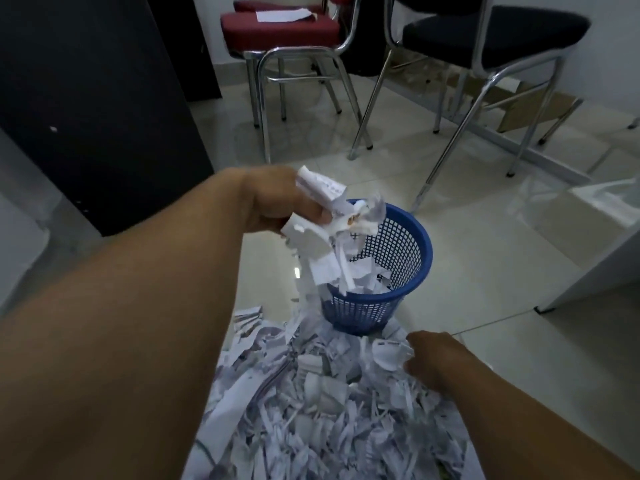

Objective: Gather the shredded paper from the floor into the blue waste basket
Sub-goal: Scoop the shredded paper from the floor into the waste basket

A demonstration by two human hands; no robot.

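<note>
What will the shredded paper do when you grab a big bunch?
Probably flop: strips droop from the shredded paper the left hand holds above the blue basket. It looks light and loose, so bits will likely slip out and scatter.

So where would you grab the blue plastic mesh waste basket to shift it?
Probably the basket's thick rim on its right side, from above: it is bare there, while the left hand holds shredded white paper over the left side.

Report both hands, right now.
Left hand: closed, holding a bunch of shredded paper over the blue basket.
Right hand: closed on scraps at the floor pile.
</note>
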